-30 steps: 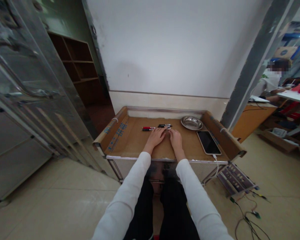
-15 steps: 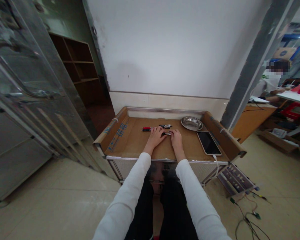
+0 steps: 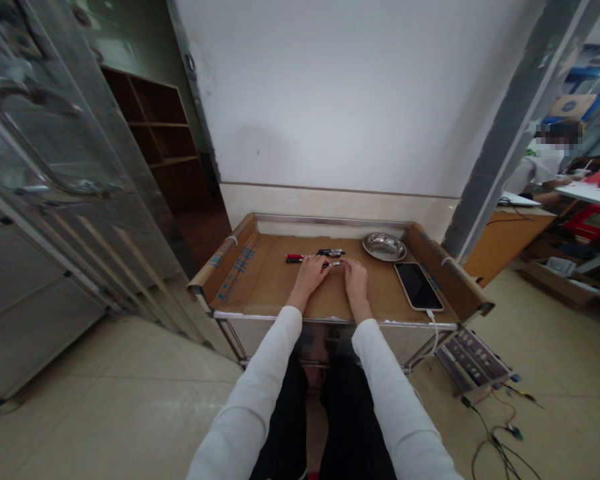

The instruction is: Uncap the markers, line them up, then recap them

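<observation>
My left hand [image 3: 310, 275] rests low over the cardboard-covered cart top, closed on a pen [image 3: 333, 264] whose pale end points right. Just to the right, my right hand [image 3: 356, 275] has its thumb and fingertips pinched together near that end. A thin dark bit shows at its fingertips, too small to name. A red pen [image 3: 295, 257] and a black pen [image 3: 293, 261] lie side by side, partly covered by my left hand. Beyond the hands are more black-and-clear pens [image 3: 331, 253], lying close together.
A round metal dish [image 3: 384, 247] stands at the back right of the cart [image 3: 270, 293]. In front of it lies a phone [image 3: 418, 287] with a white cable [image 3: 434, 340] hanging over the edge. Rolled cardboard sides border the cart. A person sits far right.
My right hand has shifted slightly right, and a small gap now shows between its fingertips and the pen's end. My left hand stays in place with the pen.
</observation>
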Available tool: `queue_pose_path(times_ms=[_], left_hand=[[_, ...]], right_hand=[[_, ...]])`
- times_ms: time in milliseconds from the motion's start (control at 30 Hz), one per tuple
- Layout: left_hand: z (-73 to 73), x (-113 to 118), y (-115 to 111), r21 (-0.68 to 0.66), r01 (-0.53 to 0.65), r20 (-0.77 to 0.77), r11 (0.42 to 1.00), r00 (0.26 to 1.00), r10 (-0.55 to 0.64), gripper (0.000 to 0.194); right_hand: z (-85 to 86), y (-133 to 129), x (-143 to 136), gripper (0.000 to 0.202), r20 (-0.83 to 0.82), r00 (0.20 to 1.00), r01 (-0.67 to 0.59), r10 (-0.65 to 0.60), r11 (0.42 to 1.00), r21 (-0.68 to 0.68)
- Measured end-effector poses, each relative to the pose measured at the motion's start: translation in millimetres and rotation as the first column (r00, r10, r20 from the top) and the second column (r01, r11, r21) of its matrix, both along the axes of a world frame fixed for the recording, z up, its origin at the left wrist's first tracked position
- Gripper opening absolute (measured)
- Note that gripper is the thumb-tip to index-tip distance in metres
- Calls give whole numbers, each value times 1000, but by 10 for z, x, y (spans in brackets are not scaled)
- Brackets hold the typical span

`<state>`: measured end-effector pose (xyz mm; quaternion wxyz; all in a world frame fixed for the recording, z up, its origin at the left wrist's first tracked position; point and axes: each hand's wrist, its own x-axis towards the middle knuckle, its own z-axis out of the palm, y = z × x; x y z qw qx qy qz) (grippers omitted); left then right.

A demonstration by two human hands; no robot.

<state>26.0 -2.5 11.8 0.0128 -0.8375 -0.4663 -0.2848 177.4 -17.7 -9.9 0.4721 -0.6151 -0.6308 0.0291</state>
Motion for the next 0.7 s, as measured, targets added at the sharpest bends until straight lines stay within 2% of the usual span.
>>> queue_pose_path(times_ms=[267,467,600,700], left_hand=[[50,2,-30,-3,-28,-4,1000,1000,28,16],[56,-24,-45,-3,-15,50,1000,999,15,22],[56,-20,-74,32,-44,88,999,995,41,28],[59,-9,-99,54,-150,134,987,981,142,29]], right_hand=[[65,-57,-34,35,42,999,33,-31,997,-63],[163,-122,-101,59,116,959,-257,260,966,-43],[197,-154,-129,71,133,948,-296,290,955,21],[167,-123,-134,69,147,946,-294,287,956,24]])
